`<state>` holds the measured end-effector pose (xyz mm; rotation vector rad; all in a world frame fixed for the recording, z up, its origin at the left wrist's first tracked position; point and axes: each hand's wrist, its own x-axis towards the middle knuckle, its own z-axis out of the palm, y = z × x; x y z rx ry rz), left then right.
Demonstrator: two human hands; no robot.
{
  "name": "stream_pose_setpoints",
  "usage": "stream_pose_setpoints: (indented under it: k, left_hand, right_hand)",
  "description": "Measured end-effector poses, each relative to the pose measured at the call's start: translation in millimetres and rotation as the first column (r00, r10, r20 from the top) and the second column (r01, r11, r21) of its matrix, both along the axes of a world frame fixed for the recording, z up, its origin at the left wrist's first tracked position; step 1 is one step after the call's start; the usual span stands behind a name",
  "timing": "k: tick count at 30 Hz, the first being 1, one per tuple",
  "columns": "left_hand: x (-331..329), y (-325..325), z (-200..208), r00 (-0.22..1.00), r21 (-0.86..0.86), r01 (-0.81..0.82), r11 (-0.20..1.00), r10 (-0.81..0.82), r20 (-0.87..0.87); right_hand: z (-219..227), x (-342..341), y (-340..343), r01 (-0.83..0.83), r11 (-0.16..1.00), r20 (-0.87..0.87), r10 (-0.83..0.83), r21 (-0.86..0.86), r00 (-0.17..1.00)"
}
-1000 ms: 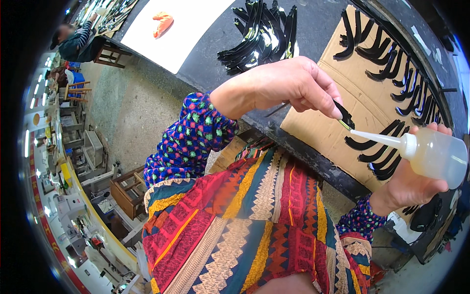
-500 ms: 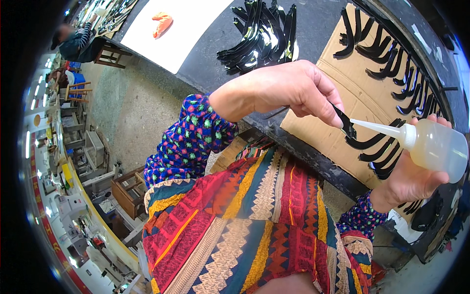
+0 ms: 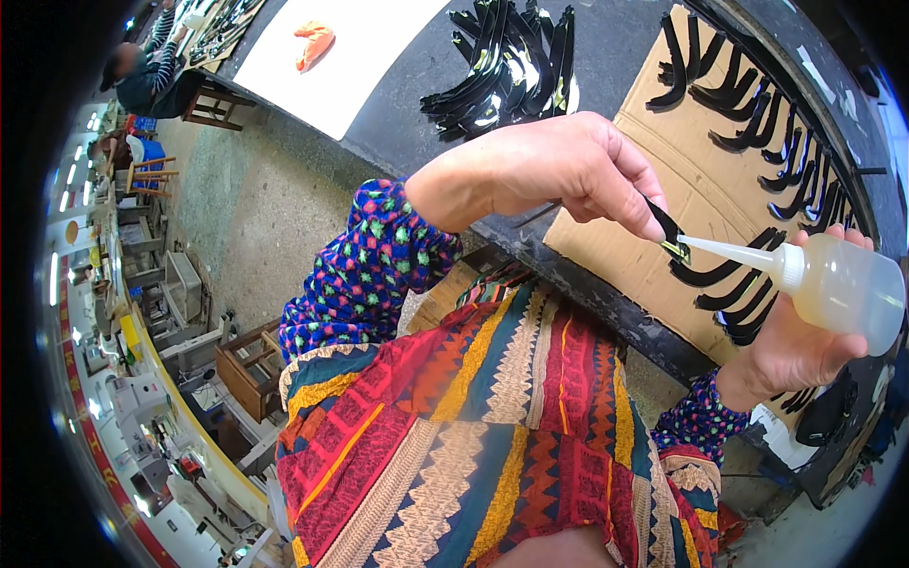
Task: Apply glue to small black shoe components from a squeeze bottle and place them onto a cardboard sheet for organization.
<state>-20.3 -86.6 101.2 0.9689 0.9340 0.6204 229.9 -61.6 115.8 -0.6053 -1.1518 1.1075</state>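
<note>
Brown flat cardboard sheet (image 3: 611,251) gives room between the dark table's near edge (image 3: 615,316) and curved black strips (image 3: 675,59), right of centre. The left hand (image 3: 568,175) pinches one glossy black strip (image 3: 667,220), protruding beyond its fingertips; the right hand (image 3: 788,348) grasps a translucent plastic bottle (image 3: 846,293), nozzle (image 3: 734,252) just beside.

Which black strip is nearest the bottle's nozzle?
The strip in the left hand, its end beside the nozzle tip; others nearby lie unheld on the cardboard or table.
</note>
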Motion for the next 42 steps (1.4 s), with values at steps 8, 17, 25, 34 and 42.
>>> stream_pose_setpoints:
  k: [8, 17, 25, 34, 42]
  left_hand:
    - [-0.3, 1.3, -4.5, 0.999, -0.017, -0.003, 1.000, 0.003, 0.034]
    - [-0.1, 3.1, -4.4, 0.999, -0.022, 0.004, 1.000, -0.003, 0.048]
    - [0.5, 3.6, -6.8, 0.998, -0.033, -0.009, 0.999, 0.011, 0.060]
    - [0.3, 6.3, -11.0, 0.997, -0.038, -0.002, 0.999, 0.005, 0.076]
    - [0.0, 6.5, -12.6, 0.996, -0.041, -0.003, 0.999, 0.007, 0.090]
  right_hand:
    - [-2.8, 1.1, -0.4, 0.020, 1.000, 0.006, -0.020, -0.015, 1.000]
    - [-4.0, 2.7, -0.7, 0.034, 0.999, 0.000, -0.034, -0.007, 0.999]
    - [-5.2, 4.7, -0.5, 0.015, 1.000, -0.019, -0.016, -0.024, 1.000]
    - [-7.3, 8.4, 0.3, -0.006, 0.999, -0.043, 0.004, -0.052, 0.999]
    - [-8.0, 10.8, 0.1, -0.041, 0.996, -0.085, 0.034, -0.083, 0.996]
